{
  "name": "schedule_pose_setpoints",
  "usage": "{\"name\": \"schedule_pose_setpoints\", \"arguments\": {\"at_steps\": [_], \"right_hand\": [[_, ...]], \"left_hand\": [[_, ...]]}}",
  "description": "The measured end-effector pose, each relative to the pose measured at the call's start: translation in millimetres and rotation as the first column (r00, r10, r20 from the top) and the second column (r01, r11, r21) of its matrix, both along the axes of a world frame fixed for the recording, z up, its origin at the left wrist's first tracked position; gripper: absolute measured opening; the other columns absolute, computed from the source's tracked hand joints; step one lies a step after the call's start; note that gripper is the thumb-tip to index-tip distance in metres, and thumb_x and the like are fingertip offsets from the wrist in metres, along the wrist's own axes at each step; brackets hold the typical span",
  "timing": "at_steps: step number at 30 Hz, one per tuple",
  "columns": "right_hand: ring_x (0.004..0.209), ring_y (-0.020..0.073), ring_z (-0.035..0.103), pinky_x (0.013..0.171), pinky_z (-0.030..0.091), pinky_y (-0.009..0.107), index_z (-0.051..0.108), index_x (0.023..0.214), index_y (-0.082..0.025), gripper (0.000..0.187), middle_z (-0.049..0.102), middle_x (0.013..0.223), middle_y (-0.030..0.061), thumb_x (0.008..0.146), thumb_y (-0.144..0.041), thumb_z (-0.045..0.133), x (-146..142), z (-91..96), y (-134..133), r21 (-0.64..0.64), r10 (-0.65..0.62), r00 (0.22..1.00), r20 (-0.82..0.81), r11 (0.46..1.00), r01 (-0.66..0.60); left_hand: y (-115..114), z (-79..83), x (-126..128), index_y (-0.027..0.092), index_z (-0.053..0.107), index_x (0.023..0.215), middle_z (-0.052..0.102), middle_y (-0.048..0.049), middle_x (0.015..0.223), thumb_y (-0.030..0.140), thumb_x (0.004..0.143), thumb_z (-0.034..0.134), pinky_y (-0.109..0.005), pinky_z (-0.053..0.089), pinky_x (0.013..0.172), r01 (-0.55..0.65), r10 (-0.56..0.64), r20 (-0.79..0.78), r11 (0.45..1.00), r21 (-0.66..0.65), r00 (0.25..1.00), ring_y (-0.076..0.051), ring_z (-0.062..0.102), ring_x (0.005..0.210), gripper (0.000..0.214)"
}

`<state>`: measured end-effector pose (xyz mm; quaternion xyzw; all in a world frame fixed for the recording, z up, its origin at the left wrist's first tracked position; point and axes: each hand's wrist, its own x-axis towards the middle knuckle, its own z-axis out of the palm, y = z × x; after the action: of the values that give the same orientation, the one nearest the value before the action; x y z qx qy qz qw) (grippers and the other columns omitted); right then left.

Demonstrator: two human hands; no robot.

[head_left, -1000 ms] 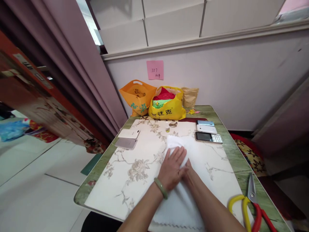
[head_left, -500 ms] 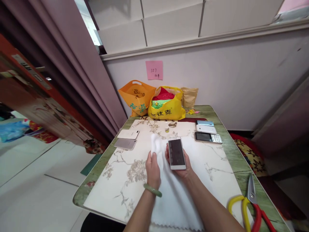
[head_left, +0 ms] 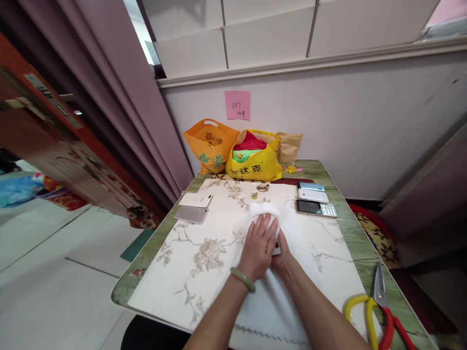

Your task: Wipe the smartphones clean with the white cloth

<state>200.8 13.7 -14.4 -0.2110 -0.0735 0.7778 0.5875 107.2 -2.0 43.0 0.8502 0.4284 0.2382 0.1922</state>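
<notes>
My left hand lies over the face of a white smartphone, pressing a folded part of a white cloth against it. A jade-green bangle circles my left wrist. From below and the right, my right hand grips the phone, its thumb side partly hidden behind the left fingers. Only the phone's lower right corner shows; cloth and hand cover the remainder. The rest of the cloth hangs under both forearms, its zigzag edge towards me.
Two phones lie on the left of the table; several more are stacked in a row on the right. Scissors rest at the near right edge. A small bottle, orange bag and yellow bag stand further back.
My left hand has moved right and brought the cloth over the phone's screen, which was uncovered before. The right hand keeps its hold on the phone. The view has shifted slightly.
</notes>
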Motion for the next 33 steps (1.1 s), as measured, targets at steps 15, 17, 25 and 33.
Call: {"name": "schedule_pose_setpoints", "arguments": {"at_steps": [15, 17, 25, 33], "right_hand": [[0.085, 0.0216, 0.071, 0.08, 0.057, 0.036, 0.069, 0.102, -0.014, 0.031, 0.075, 0.09, 0.007, 0.092, -0.039, 0.053, -7, 19.7, 4, -0.096, 0.025, 0.998, 0.065, 0.995, -0.019], [0.082, 0.0215, 0.071, 0.078, 0.057, 0.036, 0.069, 0.1, -0.014, 0.03, 0.075, 0.087, 0.0063, 0.091, -0.04, 0.055, -8, 17.9, 5, -0.114, 0.016, 0.996, 0.088, 0.993, -0.006], [0.071, 0.0182, 0.07, 0.078, 0.057, 0.032, 0.07, 0.09, -0.017, 0.029, 0.074, 0.078, 0.0007, 0.085, -0.045, 0.062, -2, 12.6, 12, -0.104, -0.207, 0.974, 0.094, 0.971, 0.216], [0.082, 0.0191, 0.07, 0.084, 0.055, 0.034, 0.071, 0.094, -0.019, 0.036, 0.075, 0.089, 0.0028, 0.088, -0.051, 0.054, 4, 7.7, 15, -0.072, -0.233, 0.972, -0.028, 0.971, 0.23]], "left_hand": [[65, -12.7, -12, 0.013, 0.066, 0.094, 0.069, -0.004, 0.076, 0.045, 0.069, 0.073, -0.027, 0.051, 0.066, -0.129, 0.724, 0.653, 0.686, -0.716, 0.221, -0.014, 0.062, 0.066, 0.041], [68, -15.5, -10, 0.013, 0.065, 0.08, 0.064, 0.0008, 0.064, 0.044, 0.063, 0.077, -0.024, 0.047, 0.059, -0.122, 0.739, 0.642, 0.669, -0.733, 0.204, -0.011, 0.056, 0.056, 0.038], [34, -26.0, -5, 0.014, 0.063, 0.07, 0.059, 0.0022, 0.061, 0.043, 0.07, 0.069, -0.024, 0.04, 0.057, -0.203, 0.628, 0.607, 0.757, -0.621, 0.487, -0.011, 0.05, 0.056, 0.029], [10, 4.5, -34, 0.019, 0.068, 0.066, 0.065, 0.0003, 0.066, 0.037, 0.071, 0.066, -0.027, 0.041, 0.067, -0.266, 0.437, 0.344, 0.855, -0.445, 0.831, -0.016, 0.057, 0.067, 0.019]]}}
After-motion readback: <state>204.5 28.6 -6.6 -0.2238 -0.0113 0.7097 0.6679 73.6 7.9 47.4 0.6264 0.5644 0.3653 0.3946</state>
